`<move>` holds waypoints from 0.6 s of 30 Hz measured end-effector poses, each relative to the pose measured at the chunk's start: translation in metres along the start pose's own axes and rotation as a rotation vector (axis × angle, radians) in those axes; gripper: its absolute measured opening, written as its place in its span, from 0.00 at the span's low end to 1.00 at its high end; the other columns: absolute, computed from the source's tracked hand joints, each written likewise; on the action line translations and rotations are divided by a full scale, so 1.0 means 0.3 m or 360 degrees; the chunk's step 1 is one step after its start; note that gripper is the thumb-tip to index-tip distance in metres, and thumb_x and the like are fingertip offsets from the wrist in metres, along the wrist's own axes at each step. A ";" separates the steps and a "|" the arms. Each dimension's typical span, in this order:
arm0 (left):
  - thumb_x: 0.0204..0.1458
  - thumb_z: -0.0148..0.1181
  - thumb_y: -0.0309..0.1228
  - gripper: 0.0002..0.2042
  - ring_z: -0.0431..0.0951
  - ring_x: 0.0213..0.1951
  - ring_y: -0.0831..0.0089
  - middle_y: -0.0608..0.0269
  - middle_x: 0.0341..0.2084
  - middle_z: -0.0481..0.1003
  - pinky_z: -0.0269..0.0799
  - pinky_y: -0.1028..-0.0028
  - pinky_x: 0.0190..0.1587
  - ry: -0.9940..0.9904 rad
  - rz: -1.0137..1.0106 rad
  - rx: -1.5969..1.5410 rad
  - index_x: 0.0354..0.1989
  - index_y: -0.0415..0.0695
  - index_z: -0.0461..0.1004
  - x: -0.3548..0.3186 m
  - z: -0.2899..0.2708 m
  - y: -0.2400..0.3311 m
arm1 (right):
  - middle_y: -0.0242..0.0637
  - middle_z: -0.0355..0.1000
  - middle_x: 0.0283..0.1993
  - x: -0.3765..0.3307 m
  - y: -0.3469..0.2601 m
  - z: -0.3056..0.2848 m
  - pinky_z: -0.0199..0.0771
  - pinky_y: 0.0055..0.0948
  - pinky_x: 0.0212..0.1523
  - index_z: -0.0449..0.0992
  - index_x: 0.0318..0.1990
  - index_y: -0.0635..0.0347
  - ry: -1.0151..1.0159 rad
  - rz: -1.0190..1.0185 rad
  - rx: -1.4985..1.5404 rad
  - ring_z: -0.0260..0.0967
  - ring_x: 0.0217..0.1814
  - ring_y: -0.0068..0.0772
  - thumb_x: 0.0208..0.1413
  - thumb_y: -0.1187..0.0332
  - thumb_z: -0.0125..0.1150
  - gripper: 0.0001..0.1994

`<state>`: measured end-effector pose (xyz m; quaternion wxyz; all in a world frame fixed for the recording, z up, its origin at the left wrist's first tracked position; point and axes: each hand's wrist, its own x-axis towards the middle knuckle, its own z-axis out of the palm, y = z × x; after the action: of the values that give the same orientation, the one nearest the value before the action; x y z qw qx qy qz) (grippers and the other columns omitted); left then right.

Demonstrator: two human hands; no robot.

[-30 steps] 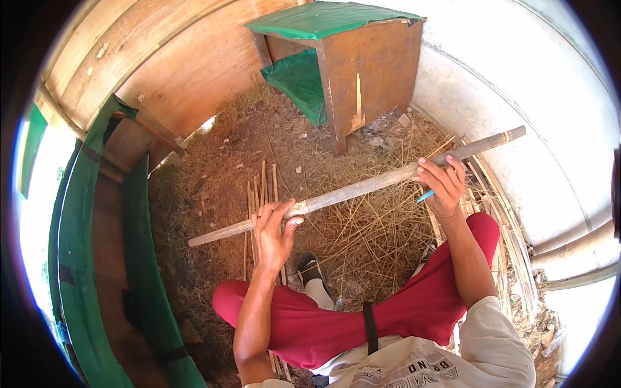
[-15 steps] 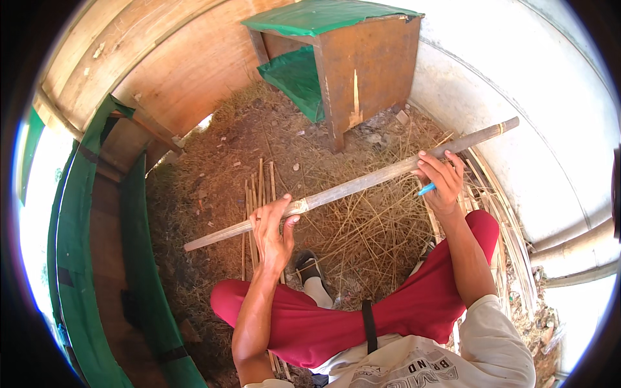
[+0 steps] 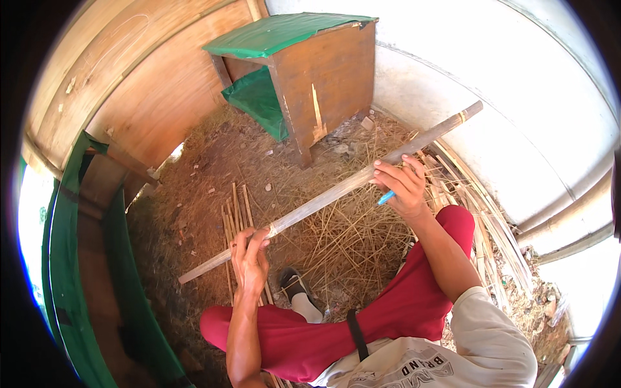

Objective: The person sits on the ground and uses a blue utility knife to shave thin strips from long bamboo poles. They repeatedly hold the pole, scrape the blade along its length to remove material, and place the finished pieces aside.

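Note:
A long split bamboo strip (image 3: 323, 203) slants across in front of me, its right end higher and farther away. Pale joints show along its weathered grey-brown length. My left hand (image 3: 250, 262) grips it near the lower left end, fingers and thumb closed around it. Farther up, my right hand (image 3: 402, 187) has its fingers closed on the strip. A thin light-blue, pen-like object (image 3: 386, 197) pokes out from the right palm; its other end is hidden.
Loose straw-like slivers (image 3: 349, 236) litter the earth floor. Thin bamboo sticks (image 3: 236, 213) lie behind my left hand, more strips (image 3: 495, 236) along the right wall. A wooden stand with green covering (image 3: 330, 84) stands ahead; green-covered shelving (image 3: 61, 278) is on the left.
The view has shifted, so the surroundings sit farther left. The bamboo strip tilts more steeply, and both hands still hold it.

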<state>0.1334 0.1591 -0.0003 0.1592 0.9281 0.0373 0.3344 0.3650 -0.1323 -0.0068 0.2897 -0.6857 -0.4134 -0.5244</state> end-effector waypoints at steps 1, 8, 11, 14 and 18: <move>0.44 0.60 0.11 0.20 0.73 0.38 0.56 0.55 0.39 0.73 0.67 0.61 0.41 0.0016 -0.0009 -0.0012 0.44 0.47 0.78 -0.005 0.003 -0.005 | 0.24 0.80 0.46 -0.001 0.001 0.006 0.64 0.33 0.60 0.78 0.34 0.49 0.0029 -0.0011 0.0010 0.63 0.22 0.18 0.46 0.69 0.73 0.09; 0.42 0.59 0.09 0.21 0.72 0.39 0.56 0.55 0.39 0.73 0.68 0.60 0.41 -0.0004 -0.0005 -0.0039 0.44 0.47 0.76 0.001 0.008 0.001 | 0.24 0.80 0.46 0.002 0.000 -0.002 0.64 0.32 0.59 0.78 0.36 0.50 0.0016 -0.0017 0.0058 0.61 0.22 0.18 0.46 0.68 0.74 0.11; 0.43 0.59 0.09 0.21 0.72 0.39 0.56 0.55 0.39 0.73 0.67 0.60 0.42 -0.0010 0.0001 -0.0018 0.44 0.47 0.76 -0.001 0.012 -0.001 | 0.25 0.80 0.47 0.005 -0.003 -0.007 0.64 0.32 0.59 0.78 0.36 0.50 0.0006 -0.0015 0.0057 0.62 0.22 0.18 0.46 0.68 0.74 0.11; 0.43 0.59 0.09 0.21 0.72 0.39 0.56 0.55 0.39 0.73 0.67 0.60 0.42 -0.0027 -0.0011 -0.0023 0.44 0.46 0.76 0.000 0.011 0.004 | 0.24 0.80 0.46 0.001 -0.004 -0.003 0.64 0.32 0.58 0.78 0.36 0.50 0.0029 -0.0012 0.0067 0.62 0.22 0.18 0.46 0.68 0.74 0.11; 0.43 0.58 0.09 0.21 0.72 0.40 0.56 0.56 0.40 0.73 0.67 0.61 0.43 -0.0056 -0.0051 -0.0025 0.43 0.46 0.76 0.000 0.013 0.007 | 0.24 0.80 0.46 0.004 -0.007 -0.004 0.64 0.32 0.58 0.78 0.35 0.51 0.0021 -0.0003 0.0076 0.62 0.22 0.18 0.46 0.68 0.74 0.10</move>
<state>0.1359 0.1560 -0.0025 0.1725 0.9318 0.0468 0.3159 0.3627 -0.1321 -0.0053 0.3080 -0.6747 -0.4246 -0.5192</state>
